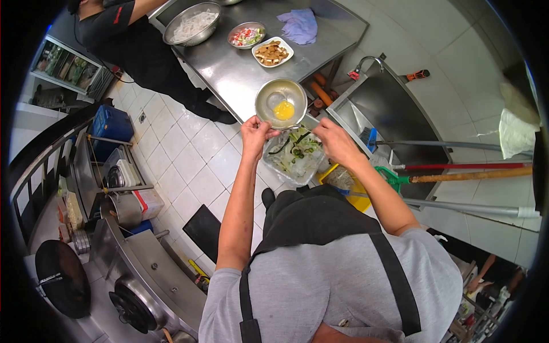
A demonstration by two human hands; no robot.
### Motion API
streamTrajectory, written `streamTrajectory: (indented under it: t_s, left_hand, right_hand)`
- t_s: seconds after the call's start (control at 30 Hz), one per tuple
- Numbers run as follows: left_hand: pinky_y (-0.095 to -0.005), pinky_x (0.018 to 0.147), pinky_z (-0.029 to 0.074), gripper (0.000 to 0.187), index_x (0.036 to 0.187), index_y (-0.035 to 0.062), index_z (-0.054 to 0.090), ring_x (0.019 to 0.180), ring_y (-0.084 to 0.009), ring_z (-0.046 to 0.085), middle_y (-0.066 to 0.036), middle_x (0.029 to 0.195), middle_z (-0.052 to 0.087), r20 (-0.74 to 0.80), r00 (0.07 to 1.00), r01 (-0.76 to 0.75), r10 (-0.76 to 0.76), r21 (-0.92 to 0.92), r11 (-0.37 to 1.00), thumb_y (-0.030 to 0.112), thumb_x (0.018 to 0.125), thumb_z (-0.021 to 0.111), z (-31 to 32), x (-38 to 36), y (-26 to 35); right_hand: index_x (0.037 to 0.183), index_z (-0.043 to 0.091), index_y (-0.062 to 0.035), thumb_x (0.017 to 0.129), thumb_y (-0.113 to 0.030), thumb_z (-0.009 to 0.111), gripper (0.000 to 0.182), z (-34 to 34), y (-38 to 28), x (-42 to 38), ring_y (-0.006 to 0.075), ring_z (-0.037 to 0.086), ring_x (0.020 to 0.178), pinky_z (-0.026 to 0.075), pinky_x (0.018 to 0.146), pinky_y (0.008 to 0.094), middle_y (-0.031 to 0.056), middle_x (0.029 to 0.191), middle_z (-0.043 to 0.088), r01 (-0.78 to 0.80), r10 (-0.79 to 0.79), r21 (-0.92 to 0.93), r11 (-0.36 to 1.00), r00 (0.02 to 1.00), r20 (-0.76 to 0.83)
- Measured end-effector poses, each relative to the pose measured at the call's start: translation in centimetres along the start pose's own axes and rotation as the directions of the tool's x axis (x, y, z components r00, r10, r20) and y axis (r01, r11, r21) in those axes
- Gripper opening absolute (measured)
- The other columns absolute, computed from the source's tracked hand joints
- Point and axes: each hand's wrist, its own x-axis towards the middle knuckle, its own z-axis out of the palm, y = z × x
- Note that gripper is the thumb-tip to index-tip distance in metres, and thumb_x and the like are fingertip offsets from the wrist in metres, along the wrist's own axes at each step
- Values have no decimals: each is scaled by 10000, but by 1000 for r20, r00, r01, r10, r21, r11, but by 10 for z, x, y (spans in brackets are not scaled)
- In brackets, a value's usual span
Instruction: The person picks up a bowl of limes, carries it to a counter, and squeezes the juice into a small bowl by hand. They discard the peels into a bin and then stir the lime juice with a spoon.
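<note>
A round metal bowl (264, 94) with yellow egg in its bottom is in front of me, at the table's near corner. My left hand (258, 137) is closed at the bowl's near rim, thumb and fingers pinching there. My right hand (336, 142) is closed on a thin metal utensil (295, 126) that reaches left toward the bowl's near edge; its exact kind is hard to make out. Below both hands stands a clear-lined bin (294, 174) with green vegetable scraps and dark strips in it.
The steel table (211, 71) bears a bowl of white strips (193, 26), a bowl of chopped vegetables (247, 35), a dish of brown pieces (273, 52) and a blue cloth (299, 26). Another person (137, 51) stands at left. Several long handles (463, 167) lean at right by a sink (394, 108).
</note>
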Motion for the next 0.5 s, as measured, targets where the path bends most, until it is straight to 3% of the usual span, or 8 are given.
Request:
streamTrajectory:
  t_s: [0.17, 0.27, 0.37, 0.5]
  left_hand:
    - [-303, 630, 643, 52, 824, -28, 557, 681, -194, 700, -99, 817, 645, 12, 1000, -4, 4, -19, 1000, -48, 867, 578, -1, -1, 0]
    - [-304, 626, 642, 60, 817, -27, 554, 679, -196, 699, -103, 822, 648, 15, 1000, -4, 4, -15, 1000, -48, 870, 575, 3, -2, 2]
    - [-302, 622, 641, 66, 813, -26, 553, 680, -200, 700, -113, 832, 654, 31, 1000, -2, 3, -23, 1000, -47, 872, 573, 6, -5, 4]
    - [-301, 615, 639, 62, 818, -25, 548, 673, -211, 701, -142, 849, 665, 21, 1000, 9, -8, -24, 1000, -50, 869, 573, 11, -8, 8]
  right_hand:
    - [974, 647, 16, 801, 52, 597, 184, -17, 11, 17, 391, 613, 918, 501, 775, 446, 179, 950, 576, 15, -18, -56, 998, 998, -62]
    - [943, 608, 20, 771, 73, 550, 189, 1, 27, 44, 400, 610, 917, 506, 789, 493, 201, 972, 548, 26, -37, -79, 997, 990, -136]
    - [973, 608, 13, 782, 76, 542, 211, 15, 27, 60, 414, 622, 943, 517, 797, 504, 211, 998, 547, -77, 66, -118, 990, 994, -90]
    - [1012, 615, 0, 783, 79, 542, 253, 26, 25, 60, 426, 631, 948, 529, 792, 505, 218, 1019, 546, -69, 64, -163, 984, 997, -38]
